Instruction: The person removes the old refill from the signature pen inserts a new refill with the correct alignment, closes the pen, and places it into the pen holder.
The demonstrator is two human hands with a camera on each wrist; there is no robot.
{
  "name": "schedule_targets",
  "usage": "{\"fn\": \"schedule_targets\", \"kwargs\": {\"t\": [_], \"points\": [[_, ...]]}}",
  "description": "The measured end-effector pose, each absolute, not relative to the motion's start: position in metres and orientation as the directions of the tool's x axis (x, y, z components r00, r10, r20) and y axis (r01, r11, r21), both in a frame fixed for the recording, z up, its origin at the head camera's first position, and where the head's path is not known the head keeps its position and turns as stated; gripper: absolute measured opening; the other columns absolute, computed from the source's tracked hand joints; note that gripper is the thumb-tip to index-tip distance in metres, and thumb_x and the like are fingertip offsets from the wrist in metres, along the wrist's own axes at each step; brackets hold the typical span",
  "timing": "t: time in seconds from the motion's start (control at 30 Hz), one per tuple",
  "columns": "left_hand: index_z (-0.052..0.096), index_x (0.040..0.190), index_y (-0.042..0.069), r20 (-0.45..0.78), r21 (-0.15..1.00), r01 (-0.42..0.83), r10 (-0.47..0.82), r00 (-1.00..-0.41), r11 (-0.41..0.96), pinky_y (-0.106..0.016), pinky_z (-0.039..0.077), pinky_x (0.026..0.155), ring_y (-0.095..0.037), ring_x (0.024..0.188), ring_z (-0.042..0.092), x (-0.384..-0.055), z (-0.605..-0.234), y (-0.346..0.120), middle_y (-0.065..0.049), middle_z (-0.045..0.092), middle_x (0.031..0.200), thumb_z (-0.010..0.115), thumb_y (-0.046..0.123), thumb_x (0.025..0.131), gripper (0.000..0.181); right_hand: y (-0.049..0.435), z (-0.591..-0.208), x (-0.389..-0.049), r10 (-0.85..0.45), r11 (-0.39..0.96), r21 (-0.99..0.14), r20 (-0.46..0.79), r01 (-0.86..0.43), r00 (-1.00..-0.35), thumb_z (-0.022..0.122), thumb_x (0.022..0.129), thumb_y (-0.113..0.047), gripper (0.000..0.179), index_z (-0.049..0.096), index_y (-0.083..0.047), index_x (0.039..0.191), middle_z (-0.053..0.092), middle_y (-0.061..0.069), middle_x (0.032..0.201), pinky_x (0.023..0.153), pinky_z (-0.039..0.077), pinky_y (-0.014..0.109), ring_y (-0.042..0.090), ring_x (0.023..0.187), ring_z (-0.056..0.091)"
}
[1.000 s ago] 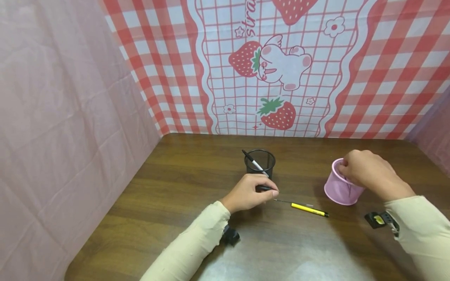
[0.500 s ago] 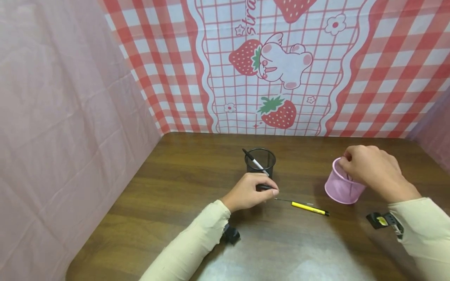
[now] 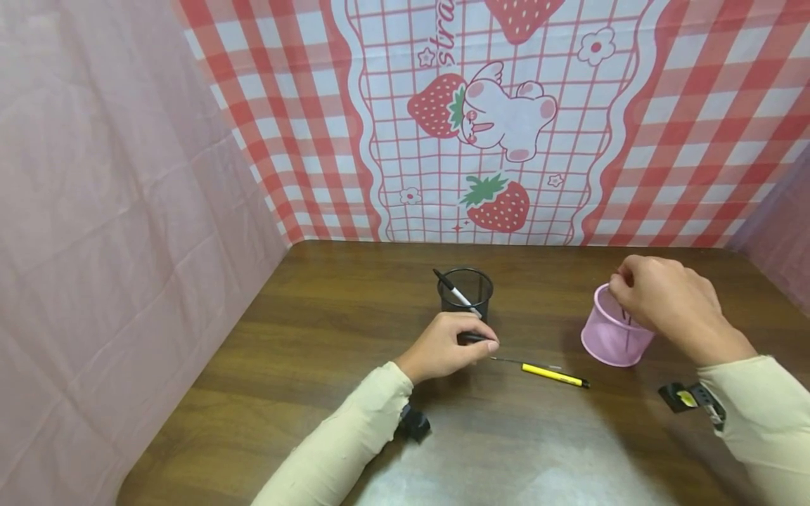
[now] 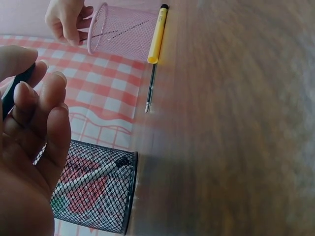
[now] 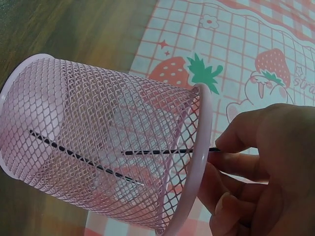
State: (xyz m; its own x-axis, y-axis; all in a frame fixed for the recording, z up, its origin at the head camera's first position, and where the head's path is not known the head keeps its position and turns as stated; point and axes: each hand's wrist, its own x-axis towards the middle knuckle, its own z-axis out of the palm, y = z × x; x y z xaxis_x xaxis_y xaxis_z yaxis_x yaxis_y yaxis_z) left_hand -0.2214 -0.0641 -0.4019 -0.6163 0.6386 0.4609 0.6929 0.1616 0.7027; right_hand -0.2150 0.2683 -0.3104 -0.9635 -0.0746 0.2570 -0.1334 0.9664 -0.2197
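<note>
In the head view my left hand [image 3: 451, 344] pinches a dark pen-like stick [image 4: 18, 86], mostly covered by the fingers. Over the pink mesh pen holder [image 3: 615, 341], my right hand [image 3: 664, 299] pinches one end of a thin dark rod [image 5: 147, 152], like a pen refill. Most of that rod hangs inside the holder. A second thin dark rod [image 5: 74, 153] leans in there, apart from the fingers. On the table lies a yellow stick with a black end [image 3: 555, 375]; a thin dark shaft with a metallic tip [image 4: 150, 91] extends from it.
Just behind my left hand stands a black mesh pen holder [image 3: 465, 292], a black-and-white marker [image 3: 457, 290] leaning in it. A small clear sliver [image 3: 555, 367] lies beside the yellow stick. A checked strawberry cloth [image 3: 500, 204] hangs behind the wooden table [image 3: 304, 337].
My right hand has risen slightly above the pink holder, and the thin dark rod has come up with it. The left hand stays put with its stick.
</note>
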Motion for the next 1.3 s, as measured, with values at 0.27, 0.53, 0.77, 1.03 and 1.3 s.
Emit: {"fn": "schedule_targets", "kwargs": {"t": [0.27, 0.53, 0.77, 1.03, 1.3], "points": [[0.074, 0.098, 0.012, 0.470, 0.702, 0.695, 0.633, -0.615, 0.154, -0.022, 0.056, 0.057, 0.001, 0.061, 0.061, -0.222, -0.403, -0.064, 0.008, 0.063, 0.085, 0.072, 0.014, 0.093, 0.005, 0.269, -0.309, -0.213, -0.065, 0.964, -0.234, 0.261, -0.129, -0.963, 0.059, 0.094, -0.023, 0.022, 0.065, -0.003, 0.098, 0.061, 0.007, 0.073, 0.045, 0.038, 0.040, 0.027, 0.063, 0.052], [0.074, 0.098, 0.012, 0.465, 0.701, 0.694, 0.633, -0.619, 0.164, -0.022, 0.056, 0.057, 0.001, 0.060, 0.061, -0.222, -0.403, -0.064, 0.008, 0.063, 0.086, 0.072, 0.014, 0.093, 0.006, 0.267, -0.306, -0.211, -0.041, 0.957, -0.262, 0.305, -0.125, -0.952, 0.055, 0.095, -0.022, 0.019, 0.061, -0.005, 0.099, 0.060, 0.010, 0.070, 0.044, 0.039, 0.046, 0.028, 0.059, 0.052], [0.074, 0.098, 0.012, 0.459, 0.702, 0.693, 0.638, -0.619, 0.167, -0.026, 0.057, 0.057, -0.001, 0.061, 0.061, -0.222, -0.403, -0.063, 0.010, 0.064, 0.085, 0.072, 0.014, 0.093, 0.006, 0.262, -0.304, -0.209, -0.028, 0.952, -0.271, 0.377, -0.139, -0.926, 0.055, 0.096, -0.021, 0.015, 0.057, -0.006, 0.100, 0.056, 0.007, 0.064, 0.044, 0.039, 0.048, 0.028, 0.055, 0.049], [0.074, 0.098, 0.013, 0.455, 0.704, 0.690, 0.639, -0.620, 0.168, -0.026, 0.057, 0.057, -0.001, 0.061, 0.061, -0.221, -0.403, -0.063, 0.010, 0.064, 0.085, 0.072, 0.015, 0.094, 0.006, 0.258, -0.305, -0.208, -0.051, 0.950, -0.256, 0.442, -0.181, -0.895, 0.056, 0.097, -0.020, 0.017, 0.058, -0.006, 0.107, 0.061, 0.009, 0.066, 0.043, 0.041, 0.053, 0.030, 0.054, 0.054], [0.074, 0.098, 0.012, 0.461, 0.702, 0.693, 0.639, -0.616, 0.162, -0.025, 0.057, 0.057, -0.002, 0.061, 0.062, -0.222, -0.404, -0.063, 0.009, 0.064, 0.086, 0.072, 0.014, 0.094, 0.006, 0.255, -0.304, -0.208, -0.083, 0.956, -0.222, 0.424, -0.192, -0.902, 0.061, 0.096, -0.021, 0.023, 0.064, -0.003, 0.110, 0.065, 0.011, 0.073, 0.042, 0.041, 0.046, 0.025, 0.057, 0.054]]}}
